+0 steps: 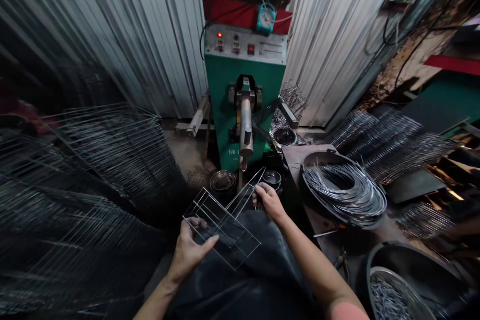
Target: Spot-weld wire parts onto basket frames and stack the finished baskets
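Note:
A thin metal wire frame [232,216], with crossing rods that form a box-like grid, hangs over my dark-clad lap. My left hand [193,247] grips its left side, fingers curled behind the wires and thumb across the front. At the upper right, my right hand [268,200] pinches the thin rods of a narrow part that slants up to a point. Whether that part is joined to the grid I cannot tell. Just beyond the wires stands a green machine [221,90], its metal cylinder arm [246,127] ending in a copper-coloured tip [243,164] above the frame.
Stacked wire grids [123,150] fill the left side. On the right bench, a pan holds coiled wire rings [345,195]; pliers [343,265] lie nearer, beside a bowl of small metal pieces [390,295]. Round metal dishes [222,181] sit below the machine. More wire stacks [390,135] stand behind.

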A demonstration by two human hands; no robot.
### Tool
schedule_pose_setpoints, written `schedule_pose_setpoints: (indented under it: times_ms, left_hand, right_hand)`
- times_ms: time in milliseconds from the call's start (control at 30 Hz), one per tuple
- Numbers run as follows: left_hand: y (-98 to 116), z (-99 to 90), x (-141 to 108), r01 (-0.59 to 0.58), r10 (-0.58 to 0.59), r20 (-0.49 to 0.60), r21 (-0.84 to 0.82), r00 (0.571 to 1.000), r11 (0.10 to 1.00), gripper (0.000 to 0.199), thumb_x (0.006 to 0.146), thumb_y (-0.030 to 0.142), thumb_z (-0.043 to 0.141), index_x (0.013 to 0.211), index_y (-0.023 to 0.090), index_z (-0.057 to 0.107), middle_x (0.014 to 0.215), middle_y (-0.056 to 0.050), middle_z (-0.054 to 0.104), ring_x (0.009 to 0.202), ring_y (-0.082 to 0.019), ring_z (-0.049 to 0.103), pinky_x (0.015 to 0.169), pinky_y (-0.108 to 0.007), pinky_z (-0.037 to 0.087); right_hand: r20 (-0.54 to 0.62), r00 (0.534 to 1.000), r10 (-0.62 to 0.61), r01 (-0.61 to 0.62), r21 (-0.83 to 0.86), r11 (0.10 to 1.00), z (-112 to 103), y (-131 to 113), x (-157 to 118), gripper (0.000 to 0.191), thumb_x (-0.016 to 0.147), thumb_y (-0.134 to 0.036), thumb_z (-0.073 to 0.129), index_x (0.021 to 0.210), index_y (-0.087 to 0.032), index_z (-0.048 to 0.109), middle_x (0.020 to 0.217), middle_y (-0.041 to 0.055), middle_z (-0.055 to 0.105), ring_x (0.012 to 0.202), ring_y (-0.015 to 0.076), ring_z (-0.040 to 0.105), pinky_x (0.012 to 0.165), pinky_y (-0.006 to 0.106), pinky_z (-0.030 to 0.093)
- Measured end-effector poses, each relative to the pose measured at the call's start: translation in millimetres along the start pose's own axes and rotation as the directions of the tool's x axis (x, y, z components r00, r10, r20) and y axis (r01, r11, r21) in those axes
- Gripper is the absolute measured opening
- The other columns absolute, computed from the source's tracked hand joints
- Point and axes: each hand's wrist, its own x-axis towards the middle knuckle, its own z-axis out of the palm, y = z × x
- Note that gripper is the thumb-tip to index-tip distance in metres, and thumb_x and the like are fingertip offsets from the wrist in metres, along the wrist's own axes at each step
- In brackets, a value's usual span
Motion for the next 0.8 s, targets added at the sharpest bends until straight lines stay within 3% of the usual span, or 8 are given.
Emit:
schedule_pose_setpoints:
  times_ms: [433,800]
  left_hand:
    - [-17.0,6.3,32.6,0.039,-0.039,0.010,0.018,0.999,0.999,0.046,0.054,0.046,0.070,0.081,0.022,0.042,0.075,-0.001,0.056,0.070,-0.020,0.059,0.070,-0.040,0.051]
    - [-16.0,5.9,36.6,0.064,-0.064,0.015,0.036,0.998,0.997,0.045,0.054,0.047,0.070,0.079,0.022,0.042,0.074,-0.001,0.055,0.068,-0.019,0.058,0.066,-0.036,0.050]
  right_hand:
    - [-0.037,0.999,-0.029,0.031,0.052,0.998,3.0,14.9,36.6,0.029,0.073,-0.043,0.064,0.068,-0.017,0.052,0.058,-0.0031,0.053,0.048,0.0071,0.048,0.046,0.019,0.041]
    - [-0.041,0.999,0.010,-0.007,0.067,0.998,2.8,11.8,43.7,0.029,0.070,-0.042,0.065,0.068,-0.017,0.051,0.058,-0.0029,0.054,0.047,0.0068,0.048,0.045,0.019,0.041]
